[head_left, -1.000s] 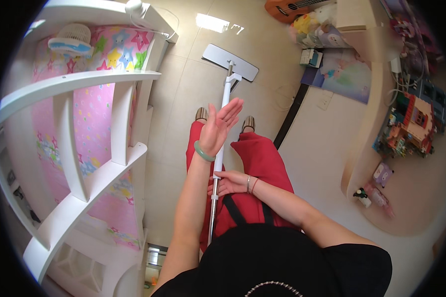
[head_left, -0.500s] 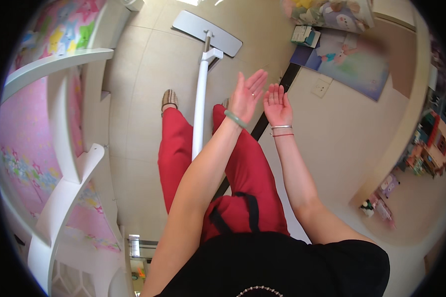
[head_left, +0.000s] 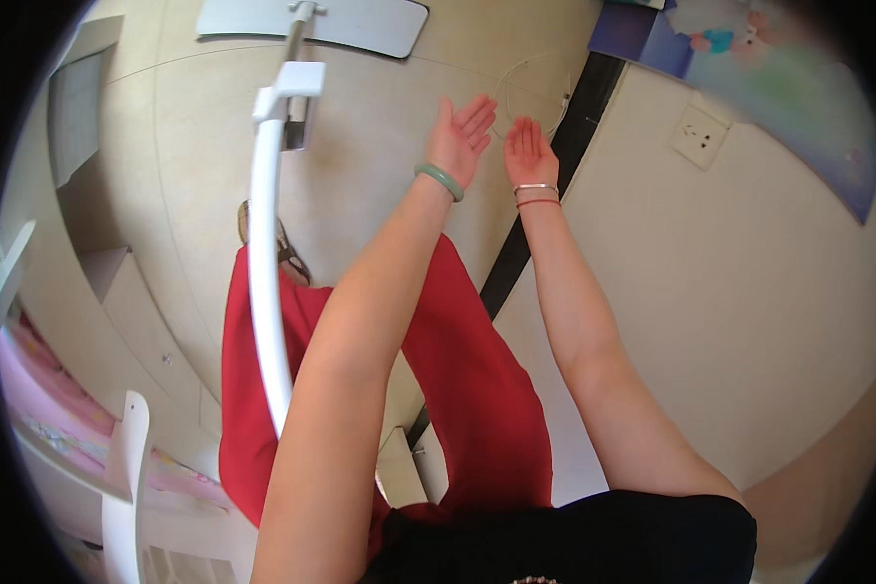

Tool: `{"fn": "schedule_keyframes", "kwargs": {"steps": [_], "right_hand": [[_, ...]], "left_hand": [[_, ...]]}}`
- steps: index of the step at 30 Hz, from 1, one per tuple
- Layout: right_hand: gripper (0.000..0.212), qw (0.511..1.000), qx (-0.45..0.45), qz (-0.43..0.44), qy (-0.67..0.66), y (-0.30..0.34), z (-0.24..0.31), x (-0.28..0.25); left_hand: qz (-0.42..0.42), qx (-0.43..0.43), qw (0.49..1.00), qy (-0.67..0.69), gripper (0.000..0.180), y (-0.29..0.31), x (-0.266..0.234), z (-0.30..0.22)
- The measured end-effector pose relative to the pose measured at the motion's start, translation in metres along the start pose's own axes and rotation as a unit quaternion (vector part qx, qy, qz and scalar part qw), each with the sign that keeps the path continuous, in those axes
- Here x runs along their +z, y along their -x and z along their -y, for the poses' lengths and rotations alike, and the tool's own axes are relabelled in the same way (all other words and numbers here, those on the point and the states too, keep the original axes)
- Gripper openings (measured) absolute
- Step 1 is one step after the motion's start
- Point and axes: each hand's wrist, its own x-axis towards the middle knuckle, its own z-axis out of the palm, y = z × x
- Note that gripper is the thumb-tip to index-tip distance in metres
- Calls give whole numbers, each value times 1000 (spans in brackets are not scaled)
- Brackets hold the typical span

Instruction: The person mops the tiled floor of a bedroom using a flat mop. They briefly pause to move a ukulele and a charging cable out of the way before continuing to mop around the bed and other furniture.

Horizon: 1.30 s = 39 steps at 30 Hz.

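Observation:
My left hand [head_left: 460, 141], palm turned up and fingers stretched out, holds nothing; a green bangle [head_left: 440, 182] circles its wrist. Close to its right is my right hand [head_left: 530, 156], also palm up, fingers extended and bare of any object, with a silver bangle and a red string at the wrist. A thin white cable [head_left: 528, 62] lies looped on the floor just beyond both hands. Left of my left forearm rises the white handle [head_left: 265, 224] of a flat mop; its pale flat head [head_left: 360, 26] rests on the floor. The handle's upper end is hidden behind my left arm.
Along the right runs a pale wall with a dark baseboard [head_left: 545, 185], a white wall socket [head_left: 699, 136] and a colourful poster [head_left: 798, 107]. White cabinets [head_left: 156, 336] stand at the left. A curved white furniture piece [head_left: 127, 457] is at lower left.
My view has come closer to the floor and wall, and the mop now appears further left. Both hands stay open, side by side. The looped cable shows more clearly.

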Motion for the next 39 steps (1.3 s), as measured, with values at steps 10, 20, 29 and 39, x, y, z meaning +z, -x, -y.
{"fn": "schedule_keyframes", "kwargs": {"steps": [10,20,29,39], "right_hand": [[20,963,-89,-81,240,-109,-10,-5],[34,662,-316,-183,655,-104,-49,16],[25,627,-266,-134,720,-76,-38,27],[20,869,-238,26,434,103,-22,62]], "left_hand": [[4,-21,1000,-14,73,-65,-34,25],[-10,-17,999,-31,74,-69,-39,18],[-55,-16,997,-56,75,-67,-39,18],[-242,-52,968,-52,82,0,8,5]]}}
